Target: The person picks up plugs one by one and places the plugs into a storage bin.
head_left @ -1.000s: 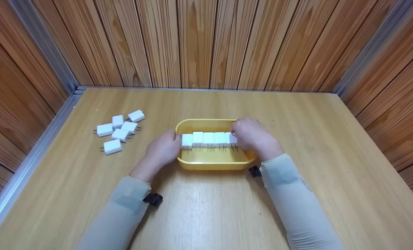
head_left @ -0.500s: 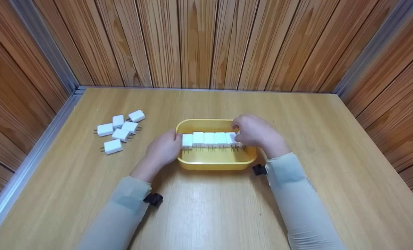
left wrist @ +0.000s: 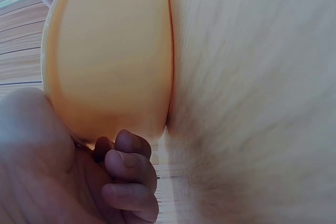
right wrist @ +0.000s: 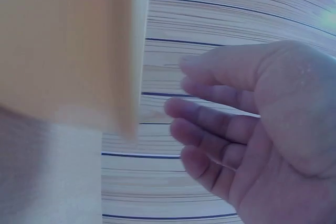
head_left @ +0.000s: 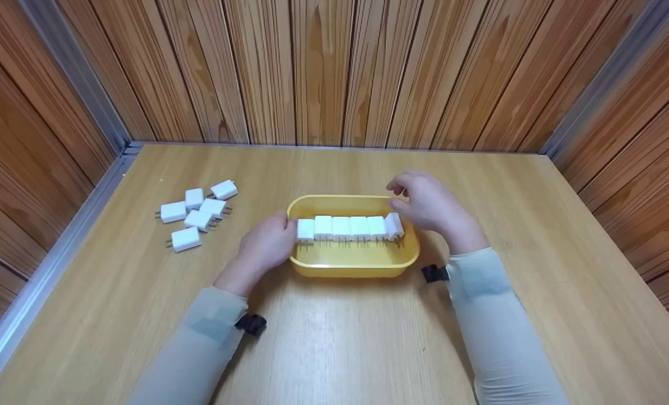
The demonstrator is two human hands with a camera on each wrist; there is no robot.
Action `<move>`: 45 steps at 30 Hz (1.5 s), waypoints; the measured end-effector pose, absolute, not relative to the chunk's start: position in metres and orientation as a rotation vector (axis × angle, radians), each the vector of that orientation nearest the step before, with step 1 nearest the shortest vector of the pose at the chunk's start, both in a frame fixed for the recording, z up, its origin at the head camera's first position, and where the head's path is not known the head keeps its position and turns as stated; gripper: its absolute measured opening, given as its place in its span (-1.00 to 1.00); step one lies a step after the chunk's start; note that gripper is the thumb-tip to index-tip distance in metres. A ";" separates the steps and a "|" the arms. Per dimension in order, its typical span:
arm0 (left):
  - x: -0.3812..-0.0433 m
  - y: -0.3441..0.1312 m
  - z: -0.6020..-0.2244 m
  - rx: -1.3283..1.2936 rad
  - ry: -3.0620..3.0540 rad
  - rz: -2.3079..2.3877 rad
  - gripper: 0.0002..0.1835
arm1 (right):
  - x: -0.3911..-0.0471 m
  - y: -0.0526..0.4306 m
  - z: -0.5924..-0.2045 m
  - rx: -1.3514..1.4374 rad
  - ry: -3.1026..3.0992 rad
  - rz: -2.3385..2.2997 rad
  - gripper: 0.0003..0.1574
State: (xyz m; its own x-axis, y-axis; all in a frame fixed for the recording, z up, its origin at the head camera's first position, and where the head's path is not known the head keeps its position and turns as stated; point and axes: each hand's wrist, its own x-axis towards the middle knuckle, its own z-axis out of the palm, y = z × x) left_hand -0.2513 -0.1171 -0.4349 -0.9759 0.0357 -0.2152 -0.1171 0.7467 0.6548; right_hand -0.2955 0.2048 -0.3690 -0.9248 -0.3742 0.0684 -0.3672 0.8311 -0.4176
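A yellow plastic tray (head_left: 357,270) holds a row of several white plug adapters (head_left: 341,227), side by side with their prongs toward the person. The plug adapter (head_left: 394,225) at the right end leans at an angle to the others. My left hand (head_left: 268,241) grips the tray's left end, thumb at the rim and the other fingers (left wrist: 131,166) curled against the outside. Over the back right corner of the tray hovers my right hand (head_left: 427,202), its fingers (right wrist: 202,114) loosely bent and holding nothing.
On the left of the wooden table (head_left: 334,337) lies a loose cluster of several more white plug adapters (head_left: 185,239), prongs pointing various ways. Wood-panelled walls (head_left: 323,73) close off the back and both sides.
My right hand has let go of the rightmost plug adapter and moved up, back and to the right, away from the row. My left hand keeps its grip on the tray.
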 end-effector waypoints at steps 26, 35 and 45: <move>-0.252 -0.116 -0.436 -0.069 2.718 1.059 -0.47 | -0.291 0.230 -0.414 -0.142 2.733 -0.987 -0.17; -0.250 -0.116 -0.435 -0.069 2.712 1.061 -0.44 | -0.292 0.226 -0.428 -0.142 2.719 -1.040 -0.36; -0.251 -0.128 -0.430 -0.027 2.714 1.051 -0.24 | -0.294 0.223 -0.430 -0.219 2.798 -0.973 -0.37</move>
